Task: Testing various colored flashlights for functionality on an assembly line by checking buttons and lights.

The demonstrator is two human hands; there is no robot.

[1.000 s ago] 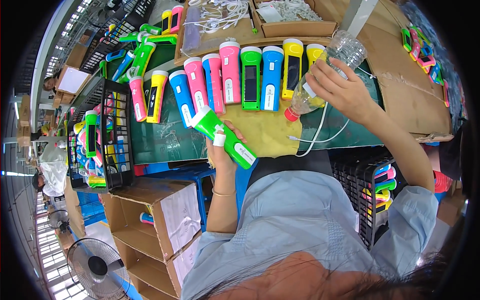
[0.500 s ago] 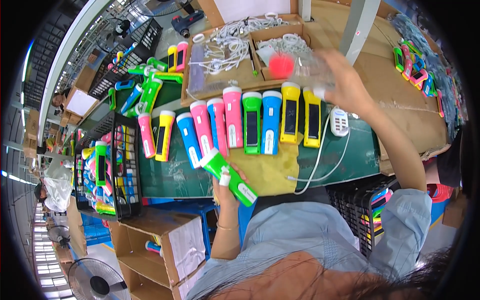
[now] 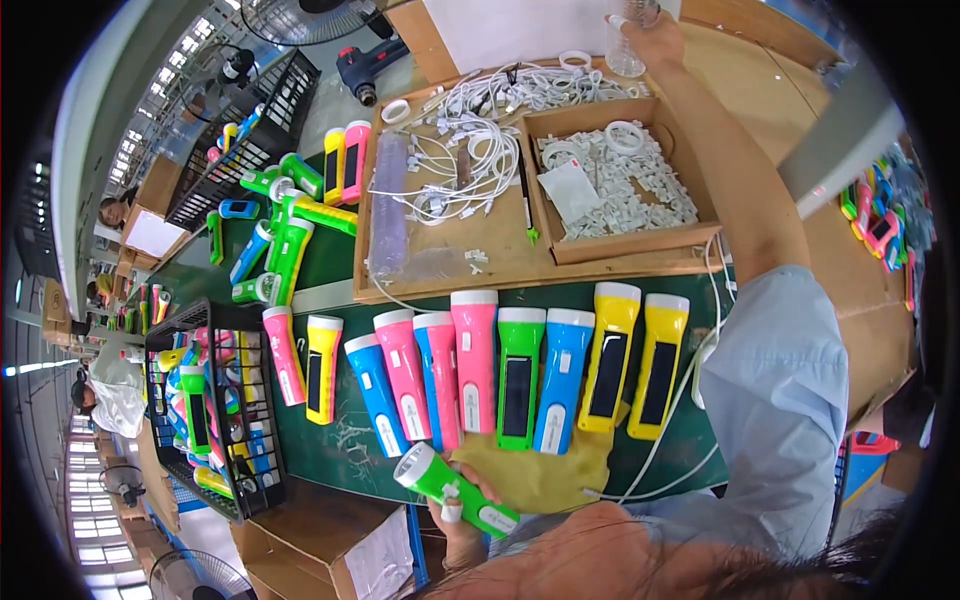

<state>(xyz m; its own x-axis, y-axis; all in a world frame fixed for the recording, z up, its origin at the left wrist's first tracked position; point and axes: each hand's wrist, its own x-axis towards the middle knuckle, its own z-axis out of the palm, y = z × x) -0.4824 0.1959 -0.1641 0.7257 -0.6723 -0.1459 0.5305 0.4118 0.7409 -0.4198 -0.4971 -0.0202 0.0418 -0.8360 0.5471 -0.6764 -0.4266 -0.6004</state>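
Note:
My left hand (image 3: 462,535) is closed round a green flashlight (image 3: 482,514) with a white-rimmed lens, low at the near edge of the green table. A small white piece sits on its side by my thumb. At the far side of the table, my right arm is stretched out and my right hand (image 3: 655,42) grips a clear plastic bottle (image 3: 626,50). Between the hands stands a row of flashlights in pink, blue, green and yellow, among them a green one (image 3: 520,385) and a yellow one (image 3: 610,360). Some show dark panels.
Beyond the row lies a cardboard tray (image 3: 460,270) of white cables, with a box (image 3: 630,240) of small white parts inside it. A heat gun (image 3: 368,68) lies behind. At left is a black basket (image 3: 215,480) full of flashlights. A grey post (image 3: 850,140) rises at right.
My right hand has moved farther away with the bottle, past the tray. The view has shifted, so the table sits lower in the picture. My left hand still holds the green flashlight.

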